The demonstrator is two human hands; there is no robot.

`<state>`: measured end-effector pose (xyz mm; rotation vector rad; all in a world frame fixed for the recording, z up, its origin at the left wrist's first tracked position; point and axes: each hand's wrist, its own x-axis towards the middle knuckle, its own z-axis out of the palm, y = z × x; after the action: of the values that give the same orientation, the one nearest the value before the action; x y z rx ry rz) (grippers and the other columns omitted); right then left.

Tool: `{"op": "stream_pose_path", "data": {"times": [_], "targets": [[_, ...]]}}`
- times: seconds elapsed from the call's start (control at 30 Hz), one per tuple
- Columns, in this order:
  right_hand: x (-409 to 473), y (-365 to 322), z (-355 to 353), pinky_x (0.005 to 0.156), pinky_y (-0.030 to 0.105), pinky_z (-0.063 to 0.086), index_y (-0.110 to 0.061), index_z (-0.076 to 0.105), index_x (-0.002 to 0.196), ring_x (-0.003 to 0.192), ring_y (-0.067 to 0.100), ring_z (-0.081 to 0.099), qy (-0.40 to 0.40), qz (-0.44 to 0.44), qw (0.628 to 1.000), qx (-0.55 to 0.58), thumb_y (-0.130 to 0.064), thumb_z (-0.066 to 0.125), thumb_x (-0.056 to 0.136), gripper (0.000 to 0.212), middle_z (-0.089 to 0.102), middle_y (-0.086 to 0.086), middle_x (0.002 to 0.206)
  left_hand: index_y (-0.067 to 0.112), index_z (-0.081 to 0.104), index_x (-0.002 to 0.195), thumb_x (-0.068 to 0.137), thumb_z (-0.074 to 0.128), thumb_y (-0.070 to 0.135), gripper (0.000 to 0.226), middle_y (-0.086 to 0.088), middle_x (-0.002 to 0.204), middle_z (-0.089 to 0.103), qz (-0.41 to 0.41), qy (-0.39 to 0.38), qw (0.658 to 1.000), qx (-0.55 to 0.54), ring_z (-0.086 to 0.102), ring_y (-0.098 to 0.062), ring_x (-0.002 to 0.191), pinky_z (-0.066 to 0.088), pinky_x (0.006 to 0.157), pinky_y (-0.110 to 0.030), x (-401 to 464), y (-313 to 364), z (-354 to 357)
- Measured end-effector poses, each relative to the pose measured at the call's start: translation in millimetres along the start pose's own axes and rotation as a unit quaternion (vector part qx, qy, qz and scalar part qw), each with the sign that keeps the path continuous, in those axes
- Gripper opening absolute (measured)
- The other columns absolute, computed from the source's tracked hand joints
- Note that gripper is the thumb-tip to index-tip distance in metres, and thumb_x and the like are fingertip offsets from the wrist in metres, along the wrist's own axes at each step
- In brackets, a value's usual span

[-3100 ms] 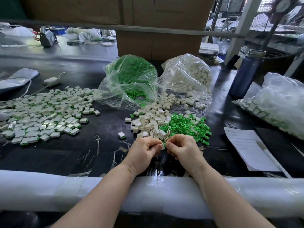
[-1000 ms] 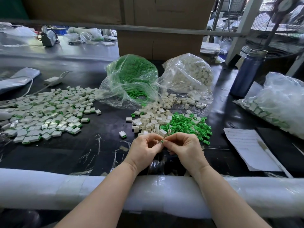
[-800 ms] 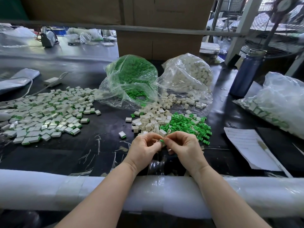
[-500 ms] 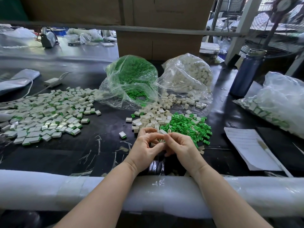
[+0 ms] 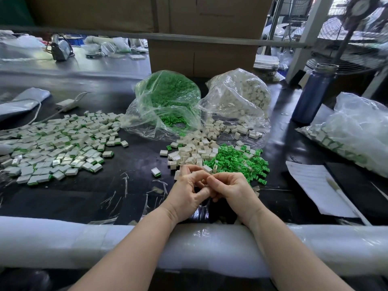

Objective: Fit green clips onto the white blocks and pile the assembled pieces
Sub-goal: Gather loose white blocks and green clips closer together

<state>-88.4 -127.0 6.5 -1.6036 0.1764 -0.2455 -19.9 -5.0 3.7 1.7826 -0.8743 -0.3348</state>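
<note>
My left hand (image 5: 188,191) and my right hand (image 5: 232,190) meet fingertip to fingertip just in front of the loose white blocks (image 5: 194,151). Their curled fingers close round a small piece that is almost wholly hidden, so I cannot tell block from clip. Loose green clips (image 5: 239,159) lie right of the blocks. A wide spread of assembled white-and-green pieces (image 5: 56,148) covers the table at the left. One assembled piece (image 5: 156,172) lies alone between that spread and my hands.
An open bag of green clips (image 5: 168,101) and a bag of white blocks (image 5: 241,97) stand behind the loose parts. A blue bottle (image 5: 312,93), a bag of pieces (image 5: 357,133) and a paper sheet (image 5: 315,185) are at the right. A padded rail (image 5: 63,242) runs along the near edge.
The green clip that showed between my fingertips is now covered by my fingers. Both hands have shifted slightly forward, and my left fingers have spread a little.
</note>
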Motion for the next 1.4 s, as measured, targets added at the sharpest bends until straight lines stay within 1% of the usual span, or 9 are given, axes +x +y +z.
{"op": "stream_pose_path", "data": {"times": [0.23,0.6,1.0,1.1,1.2,1.23,1.3,1.33,1.4], "targets": [[0.4,0.3,-0.5,0.048,0.016,0.043,-0.013,0.071,0.072,0.048,0.007,0.049,0.011,0.005,1.000,-0.004,-0.010,0.061,0.086,0.018,0.058,-0.001,0.052,0.034,0.056,0.076,0.084,0.060,0.003,0.033,0.001,0.108,0.038,0.012,-0.004,1.000,0.019,0.045,0.002,0.081,0.037,0.078,0.000,0.6,-2.4,2.0],[0.6,1.4,-1.3,0.048,0.016,0.041,-0.008,0.071,0.071,0.048,0.007,0.047,0.014,0.006,1.000,-0.005,-0.008,0.061,0.086,0.018,0.055,0.006,0.055,0.033,0.054,0.075,0.084,0.059,0.002,0.033,0.003,0.102,0.037,0.014,-0.016,0.999,0.025,0.044,-0.002,0.078,0.037,0.079,-0.001,0.0,-1.6,2.2],[2.3,3.3,-2.2,0.046,0.015,0.041,-0.011,0.071,0.068,0.047,0.006,0.048,0.017,0.000,1.000,0.004,-0.008,0.062,0.084,0.018,0.057,-0.002,0.050,0.031,0.054,0.076,0.086,0.058,0.003,0.030,0.005,0.099,0.036,0.007,-0.025,0.999,0.027,0.046,-0.008,0.080,0.041,0.080,-0.005,0.5,-1.4,2.0],[2.1,4.4,-1.6,0.049,0.017,0.045,-0.011,0.072,0.071,0.049,0.008,0.053,0.017,-0.004,1.000,0.009,-0.012,0.063,0.084,0.016,0.061,0.000,0.053,0.027,0.056,0.079,0.086,0.057,0.002,0.026,0.001,0.100,0.037,0.009,-0.014,1.000,0.017,0.045,-0.007,0.080,0.039,0.078,-0.004,0.1,-0.1,1.6],[0.0,2.9,1.6,0.056,0.020,0.053,-0.015,0.072,0.080,0.061,0.011,0.064,0.007,-0.012,1.000,0.024,-0.026,0.062,0.080,0.015,0.069,0.001,0.065,0.020,0.059,0.084,0.086,0.061,0.008,0.012,0.000,0.101,0.038,0.014,0.011,1.000,-0.014,0.047,-0.007,0.080,0.042,0.077,-0.006,-0.1,0.3,0.8],[-0.1,2.6,1.9,0.058,0.021,0.054,-0.016,0.071,0.083,0.067,0.012,0.066,0.020,-0.021,0.999,0.016,-0.028,0.062,0.080,0.016,0.070,0.001,0.070,0.017,0.060,0.085,0.086,0.062,0.010,0.007,0.001,0.100,0.038,0.011,0.021,1.000,-0.018,0.047,-0.007,0.080,0.043,0.076,-0.007,0.1,-0.3,0.5],[0.4,2.1,0.1,0.061,0.021,0.054,-0.017,0.070,0.086,0.075,0.015,0.066,0.081,-0.049,0.995,-0.026,-0.021,0.065,0.082,0.008,0.071,0.002,0.079,0.013,0.062,0.088,0.086,0.062,0.011,0.003,0.003,0.099,0.038,-0.001,0.041,0.999,-0.017,0.046,-0.005,0.076,0.044,0.075,-0.007,1.1,-2.1,0.1],[0.6,2.1,-1.3,0.063,0.020,0.054,-0.016,0.069,0.085,0.075,0.015,0.065,0.111,-0.067,0.990,-0.059,-0.015,0.067,0.082,0.004,0.071,0.003,0.080,0.011,0.063,0.090,0.086,0.062,0.011,0.004,0.004,0.099,0.038,-0.007,0.046,0.999,-0.017,0.045,-0.005,0.073,0.044,0.074,-0.008,1.6,-2.7,0.1],[0.5,2.1,-2.2,0.066,0.020,0.052,-0.012,0.070,0.080,0.072,0.014,0.061,0.137,-0.098,0.977,-0.128,-0.006,0.071,0.079,0.007,0.069,0.004,0.080,0.007,0.064,0.093,0.086,0.062,0.011,0.008,0.006,0.098,0.038,-0.014,0.050,0.999,-0.018,0.044,-0.004,0.070,0.044,0.072,-0.007,2.4,-2.9,0.4]]}}
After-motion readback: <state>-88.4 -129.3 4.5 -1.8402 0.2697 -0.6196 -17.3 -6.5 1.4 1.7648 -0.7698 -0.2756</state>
